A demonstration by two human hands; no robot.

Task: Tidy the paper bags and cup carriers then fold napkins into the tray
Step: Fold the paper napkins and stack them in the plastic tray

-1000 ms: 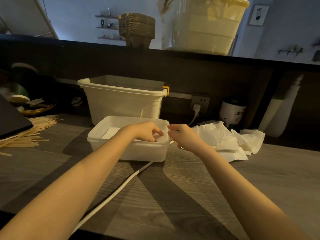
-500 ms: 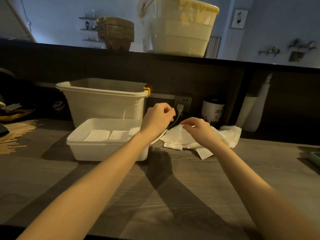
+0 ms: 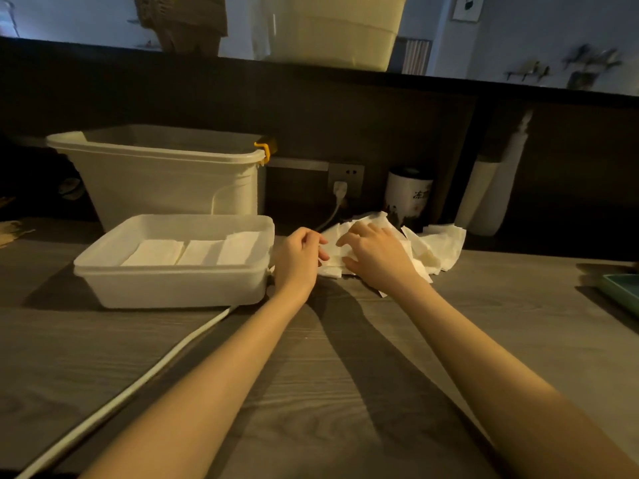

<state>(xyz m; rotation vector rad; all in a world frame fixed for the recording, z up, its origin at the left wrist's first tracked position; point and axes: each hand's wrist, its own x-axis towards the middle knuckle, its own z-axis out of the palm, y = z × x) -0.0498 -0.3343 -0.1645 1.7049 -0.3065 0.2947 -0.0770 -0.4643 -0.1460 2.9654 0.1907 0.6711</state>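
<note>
White folded napkins (image 3: 193, 252), three as seen, are already laid in the tray (image 3: 173, 288). Beside it on the tabletop (image 3: 345, 375), a loose napkin pile (image 3: 432, 247) remains; one sheet is pinched by the left hand (image 3: 299, 254) and pressed by the right hand (image 3: 375, 252).

We cannot see the top of the big tub (image 3: 332, 32) on the shelf, for the picture's edge cuts it off. The brown stack (image 3: 186, 22) beside it is blurry and cut off too. The right hand (image 3: 375, 252) hides part of the napkin pile (image 3: 439, 247). The green dish (image 3: 622, 292) runs off the right edge.
</note>
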